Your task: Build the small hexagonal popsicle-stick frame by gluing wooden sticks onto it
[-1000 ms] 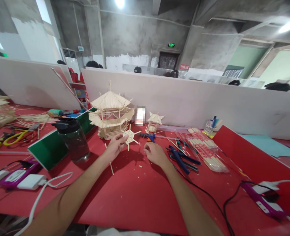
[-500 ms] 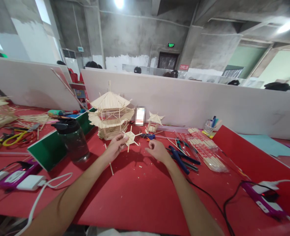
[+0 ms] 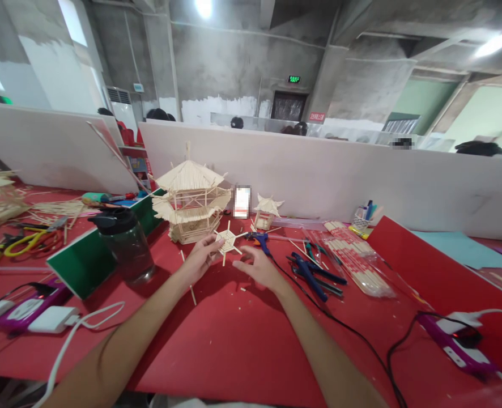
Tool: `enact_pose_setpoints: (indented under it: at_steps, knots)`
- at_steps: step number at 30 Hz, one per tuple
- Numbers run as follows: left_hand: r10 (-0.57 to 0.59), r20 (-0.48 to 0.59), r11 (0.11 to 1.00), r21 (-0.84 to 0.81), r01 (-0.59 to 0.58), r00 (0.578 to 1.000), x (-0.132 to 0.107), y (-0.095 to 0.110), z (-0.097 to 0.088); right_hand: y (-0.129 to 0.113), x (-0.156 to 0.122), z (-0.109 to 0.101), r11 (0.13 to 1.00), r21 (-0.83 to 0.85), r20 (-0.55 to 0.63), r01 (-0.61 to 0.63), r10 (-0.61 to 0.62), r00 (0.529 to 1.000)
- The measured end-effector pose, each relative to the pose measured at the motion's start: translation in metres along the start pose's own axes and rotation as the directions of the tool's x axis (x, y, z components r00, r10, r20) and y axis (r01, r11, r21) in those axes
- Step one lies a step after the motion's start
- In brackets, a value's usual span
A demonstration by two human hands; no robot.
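Between thumb and fingers, my left hand [image 3: 203, 256] grips a small hexagonal stick frame [image 3: 228, 241] with spokes sticking out past its rim. Close to its right side, my right hand [image 3: 255, 265] is open, fingers apart, with nothing visible in it. Just beyond that hand lies a blue glue gun [image 3: 260, 240], its cord running right. Behind my left hand stands a two-tiered stick pavilion model [image 3: 191, 198]. A smaller stick pavilion [image 3: 268, 211] is further back, right of a bright blurred-out screen [image 3: 242, 202].
A dark water bottle [image 3: 126, 243] and a green board [image 3: 83, 263] stand at left. Blue-handled pliers [image 3: 308, 275] and bagged sticks [image 3: 357, 258] lie at right. Purple power strips [image 3: 459, 345] with cables sit at both sides. A white partition [image 3: 319, 175] runs along the back.
My right hand has moved left toward the stick frame and its fingers have opened, uncovering the glue gun and its cord. My left hand still holds the frame, shifted slightly right.
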State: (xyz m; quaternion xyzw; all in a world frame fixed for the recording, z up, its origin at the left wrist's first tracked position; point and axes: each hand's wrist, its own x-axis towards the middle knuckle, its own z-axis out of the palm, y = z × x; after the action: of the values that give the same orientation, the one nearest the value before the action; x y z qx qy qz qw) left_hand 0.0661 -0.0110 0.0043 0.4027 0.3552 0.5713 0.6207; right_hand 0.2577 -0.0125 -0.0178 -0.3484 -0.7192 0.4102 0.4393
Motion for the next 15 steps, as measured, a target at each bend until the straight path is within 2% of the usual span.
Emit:
enact_pose_setpoints:
  at_steps: [2,6,15]
  knots:
    - [0.003,0.02,1.0,0.004,-0.003,1.0,0.0,-0.002,0.001,-0.001,0.0,0.013,0.994,0.107,0.033,0.006,-0.009,0.999]
    - [0.022,0.031,1.0,-0.022,-0.021,0.999,0.001,-0.005,0.001,0.001,0.001,0.023,0.973,0.229,-0.018,-0.03,0.035,0.999]
    - [-0.071,0.046,0.995,-0.063,0.074,0.996,0.0,-0.006,0.005,-0.001,0.0,0.026,0.967,0.256,0.04,-0.008,-0.002,0.999]
